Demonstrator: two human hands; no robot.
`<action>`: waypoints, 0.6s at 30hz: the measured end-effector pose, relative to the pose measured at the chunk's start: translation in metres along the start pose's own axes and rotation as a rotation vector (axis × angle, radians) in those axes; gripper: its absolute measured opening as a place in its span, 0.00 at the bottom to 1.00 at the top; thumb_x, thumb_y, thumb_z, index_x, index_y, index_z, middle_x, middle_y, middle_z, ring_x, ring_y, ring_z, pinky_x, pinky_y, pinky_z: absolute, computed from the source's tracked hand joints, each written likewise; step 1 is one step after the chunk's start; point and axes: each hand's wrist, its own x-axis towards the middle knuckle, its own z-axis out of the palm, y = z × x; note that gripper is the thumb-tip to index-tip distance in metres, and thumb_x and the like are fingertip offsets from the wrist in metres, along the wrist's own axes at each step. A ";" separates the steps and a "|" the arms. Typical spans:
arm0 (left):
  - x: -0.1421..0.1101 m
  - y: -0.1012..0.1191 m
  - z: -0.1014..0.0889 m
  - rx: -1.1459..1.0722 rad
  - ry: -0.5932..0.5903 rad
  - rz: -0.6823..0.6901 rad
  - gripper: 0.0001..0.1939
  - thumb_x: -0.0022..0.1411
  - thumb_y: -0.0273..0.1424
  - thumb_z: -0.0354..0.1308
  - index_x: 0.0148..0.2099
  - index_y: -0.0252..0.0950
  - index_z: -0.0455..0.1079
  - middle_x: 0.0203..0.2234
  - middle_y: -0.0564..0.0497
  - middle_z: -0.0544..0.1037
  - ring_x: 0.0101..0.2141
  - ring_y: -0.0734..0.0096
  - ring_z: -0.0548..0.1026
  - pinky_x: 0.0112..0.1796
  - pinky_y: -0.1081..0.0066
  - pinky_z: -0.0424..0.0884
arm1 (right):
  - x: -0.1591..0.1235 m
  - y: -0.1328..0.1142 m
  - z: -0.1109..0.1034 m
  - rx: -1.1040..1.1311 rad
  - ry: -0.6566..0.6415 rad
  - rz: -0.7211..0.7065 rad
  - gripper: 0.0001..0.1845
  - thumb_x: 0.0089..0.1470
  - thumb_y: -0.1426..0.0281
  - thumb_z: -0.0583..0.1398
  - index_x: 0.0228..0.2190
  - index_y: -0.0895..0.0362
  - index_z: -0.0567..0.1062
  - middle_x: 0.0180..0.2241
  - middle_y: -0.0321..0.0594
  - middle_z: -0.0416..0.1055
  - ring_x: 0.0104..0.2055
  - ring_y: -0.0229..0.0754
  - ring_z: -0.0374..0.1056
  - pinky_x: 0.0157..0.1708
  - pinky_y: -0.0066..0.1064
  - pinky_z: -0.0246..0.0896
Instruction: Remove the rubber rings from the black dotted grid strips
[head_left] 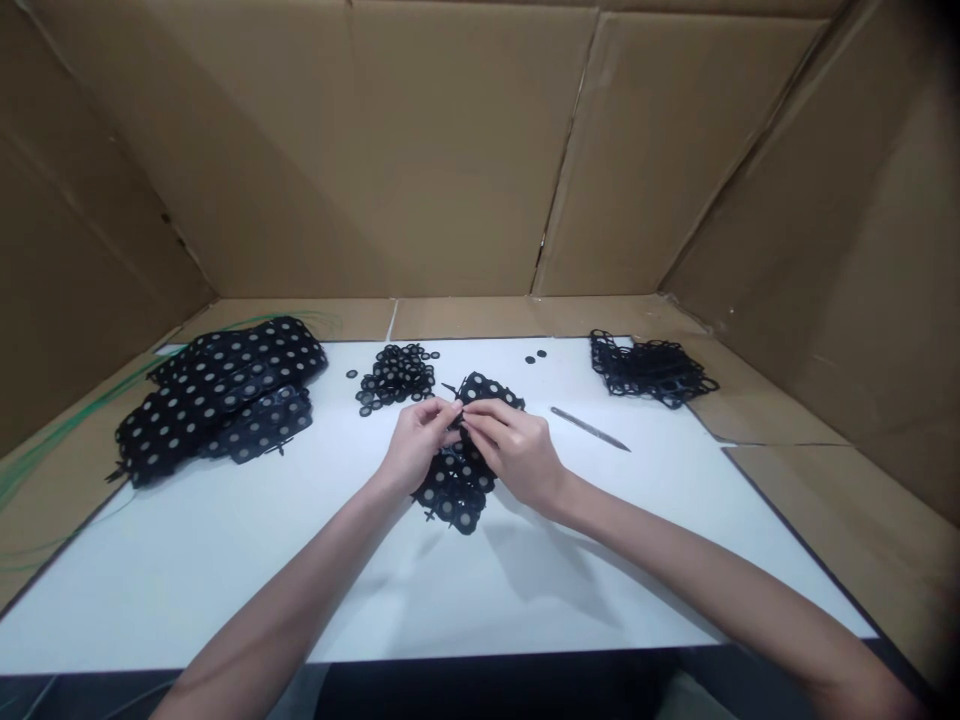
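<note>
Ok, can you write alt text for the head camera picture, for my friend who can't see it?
The left hand and right hand pinch a black sheet dotted with pale circles on a white board. Nearby lie more dotted sheets, small black rings, a black mesh tangle and a pointed metal tool.

No text, labels, brands, numbers or signs can be read anywhere in view.
</note>
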 end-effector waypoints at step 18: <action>0.000 0.003 0.003 -0.200 0.092 -0.067 0.09 0.45 0.32 0.62 0.24 0.31 0.67 0.20 0.55 0.66 0.24 0.81 0.65 0.25 0.80 0.66 | 0.004 -0.001 0.000 0.230 -0.070 0.176 0.09 0.50 0.72 0.56 0.35 0.61 0.71 0.40 0.46 0.70 0.42 0.40 0.67 0.44 0.32 0.65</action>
